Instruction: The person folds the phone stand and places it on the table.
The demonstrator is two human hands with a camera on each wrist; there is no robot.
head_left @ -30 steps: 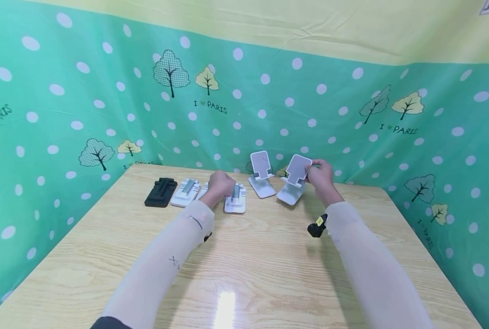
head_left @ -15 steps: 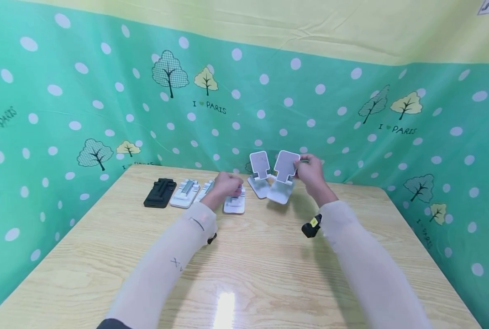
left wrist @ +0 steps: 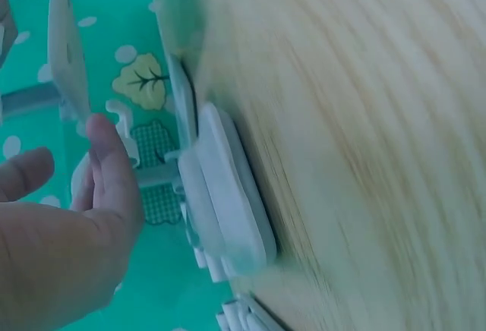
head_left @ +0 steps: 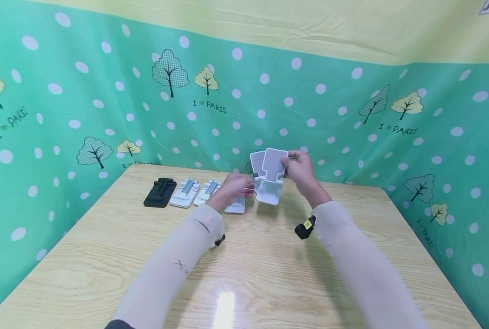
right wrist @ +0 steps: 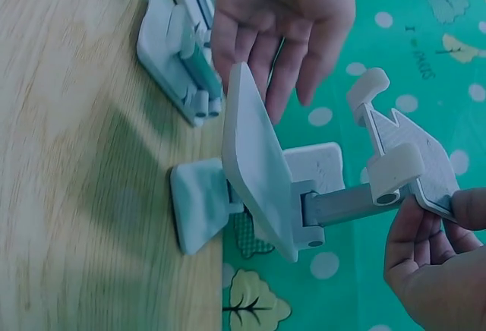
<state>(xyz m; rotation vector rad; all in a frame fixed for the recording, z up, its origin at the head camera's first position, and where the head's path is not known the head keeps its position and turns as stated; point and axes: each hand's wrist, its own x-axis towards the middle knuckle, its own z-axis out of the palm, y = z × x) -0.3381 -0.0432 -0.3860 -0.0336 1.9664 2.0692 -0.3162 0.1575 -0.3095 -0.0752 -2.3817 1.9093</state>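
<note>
My right hand [head_left: 302, 171] pinches the upper plate's edge of an unfolded white phone stand [head_left: 275, 164]. In the right wrist view, this phone stand [right wrist: 262, 171] hangs tilted, its base off the table. My left hand [head_left: 236, 186] is beside it; in the right wrist view the left hand [right wrist: 285, 27] has extended fingers near the base, and I cannot tell whether they touch it. Another unfolded phone stand [head_left: 257, 158] stands behind, partly hidden. Below the left hand lies a folded white phone stand [head_left: 235, 207], mostly covered in the head view.
Farther left, two folded white phone stands [head_left: 185, 193] and a folded black phone stand [head_left: 160, 193] lie in a row on the wooden table [head_left: 260, 256]. A green dotted curtain [head_left: 330, 109] hangs right behind the table's back edge.
The right hand has moved left and slightly up with the phone stand, now overlapping the one behind. My left hand has moved right, off the folded stands toward the held one.
</note>
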